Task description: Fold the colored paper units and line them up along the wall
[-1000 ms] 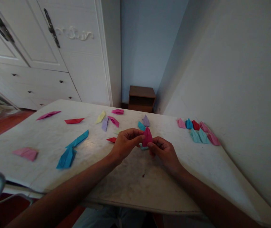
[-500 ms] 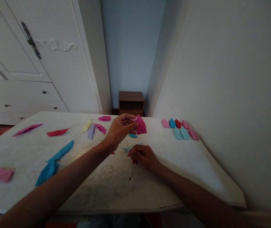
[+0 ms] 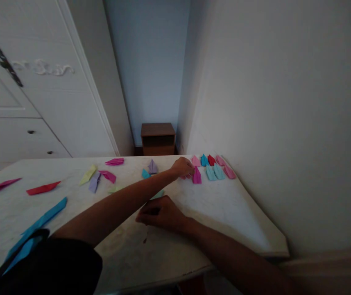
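My left hand [image 3: 182, 167] reaches far across the white table [image 3: 224, 213] and pinches the magenta folded paper piece [image 3: 196, 176], which rests on the table at the left end of a row of folded pieces [image 3: 213, 166] by the wall. My right hand [image 3: 159, 213] lies on the table nearer to me with fingers curled, beside a pale teal folded piece [image 3: 158, 194]; whether it holds anything is hidden.
Loose folded papers lie over the table: purple [image 3: 152, 166], teal [image 3: 145, 174], yellow [image 3: 88, 174], lilac [image 3: 94, 182], pink [image 3: 114, 162], red [image 3: 42, 188], long blue [image 3: 38, 224]. A brown nightstand [image 3: 158, 138] stands behind, a white wardrobe [image 3: 34, 102] at left, a wall at right.
My left hand carried the magenta piece from in front of me out to the row by the wall and set it down. My right hand let go and dropped to the table.
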Demonstrator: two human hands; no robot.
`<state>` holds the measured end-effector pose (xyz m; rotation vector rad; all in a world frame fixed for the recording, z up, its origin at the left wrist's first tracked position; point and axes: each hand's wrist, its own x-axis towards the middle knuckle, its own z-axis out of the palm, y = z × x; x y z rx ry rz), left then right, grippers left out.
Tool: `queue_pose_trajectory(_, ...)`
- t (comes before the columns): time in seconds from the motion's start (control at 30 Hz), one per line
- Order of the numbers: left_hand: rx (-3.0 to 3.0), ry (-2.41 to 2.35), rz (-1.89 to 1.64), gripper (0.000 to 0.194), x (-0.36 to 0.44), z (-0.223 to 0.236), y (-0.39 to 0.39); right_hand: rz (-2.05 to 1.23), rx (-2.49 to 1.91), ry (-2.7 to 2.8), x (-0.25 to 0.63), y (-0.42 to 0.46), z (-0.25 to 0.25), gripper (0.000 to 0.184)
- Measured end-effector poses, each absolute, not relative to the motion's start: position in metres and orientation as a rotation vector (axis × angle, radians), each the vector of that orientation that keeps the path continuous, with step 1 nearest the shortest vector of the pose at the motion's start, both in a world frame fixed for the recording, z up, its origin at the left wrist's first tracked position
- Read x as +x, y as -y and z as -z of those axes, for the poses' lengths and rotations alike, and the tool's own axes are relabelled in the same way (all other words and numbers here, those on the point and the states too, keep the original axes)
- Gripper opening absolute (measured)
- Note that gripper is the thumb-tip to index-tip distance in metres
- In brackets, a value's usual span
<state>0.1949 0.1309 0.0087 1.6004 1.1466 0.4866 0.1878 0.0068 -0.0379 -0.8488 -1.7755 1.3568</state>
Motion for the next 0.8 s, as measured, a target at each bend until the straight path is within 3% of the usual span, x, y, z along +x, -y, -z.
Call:
queue_pose_trajectory(0.23,1.784,-1.185,-0.440,0.006,0.205,0.003,-0.139,-1.214,-0.703,1.896,0.188,-0.008,0.040,0.027)
queue_pose_trajectory(0.5,2.407,-0.980,-0.533,0.018,0.187,-0.010,-0.138,-1.038,-0.773,2.012,0.186,-0.008,0.039,0.019)
queue_pose_trajectory(0.8,3.134,-0.581,-0.239,0.027,0.183,0.009,-0.121,-0.950,-0.807,2.097,0.186,-0.006,0.033,0.016)
